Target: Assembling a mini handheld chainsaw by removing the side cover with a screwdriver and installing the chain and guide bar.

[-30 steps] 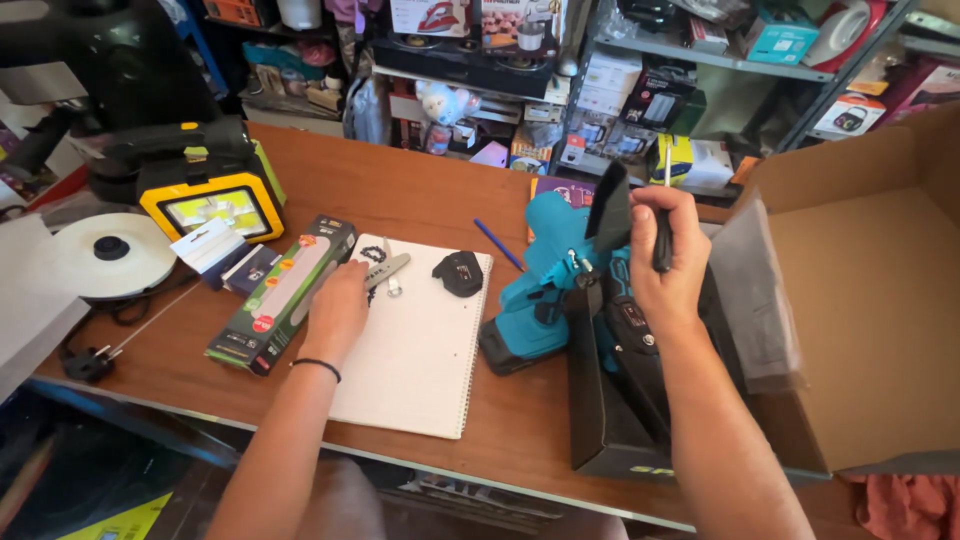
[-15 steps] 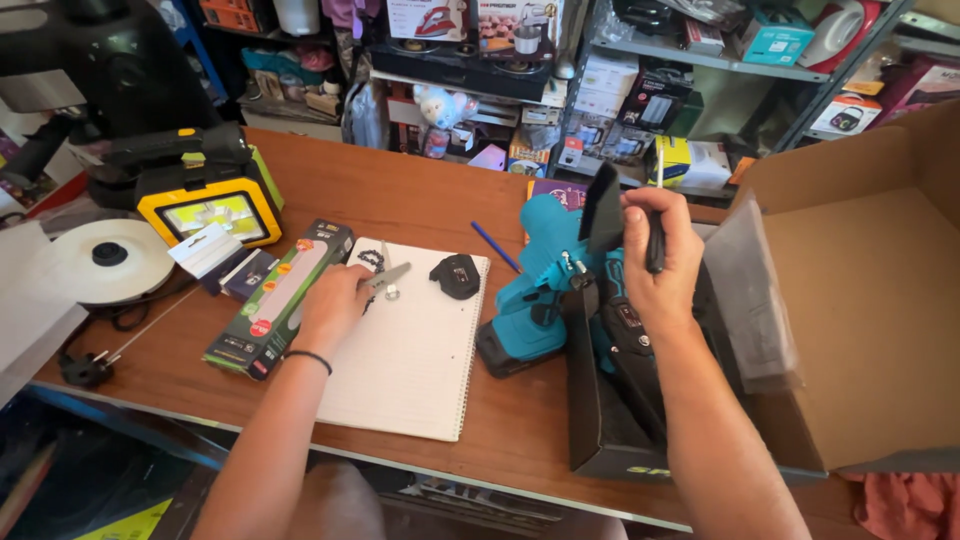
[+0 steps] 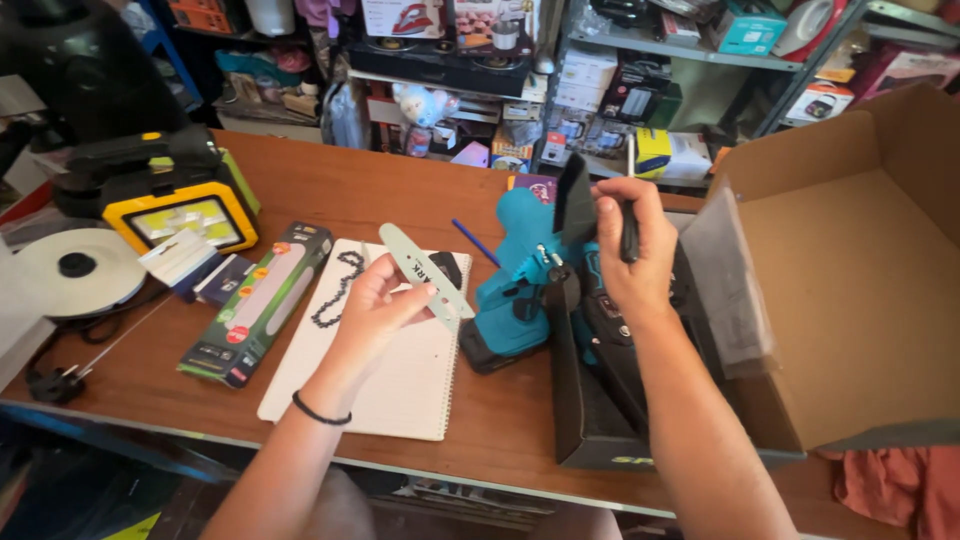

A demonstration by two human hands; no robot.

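Note:
My left hand holds a pale green chainsaw guide bar lifted above a white spiral notebook. A black saw chain lies on the notebook's upper left. My right hand grips the black top part of a teal mini chainsaw body that stands at the edge of a black case. A small black cover lies on the notebook behind the bar.
A large open cardboard box fills the right side. A green boxed item, a yellow work light, a white disc and a blue pen lie on the wooden table. Cluttered shelves stand behind.
My left hand picked the guide bar up off the notebook and raised it, leaving the chain lying there. My right hand stayed on the chainsaw.

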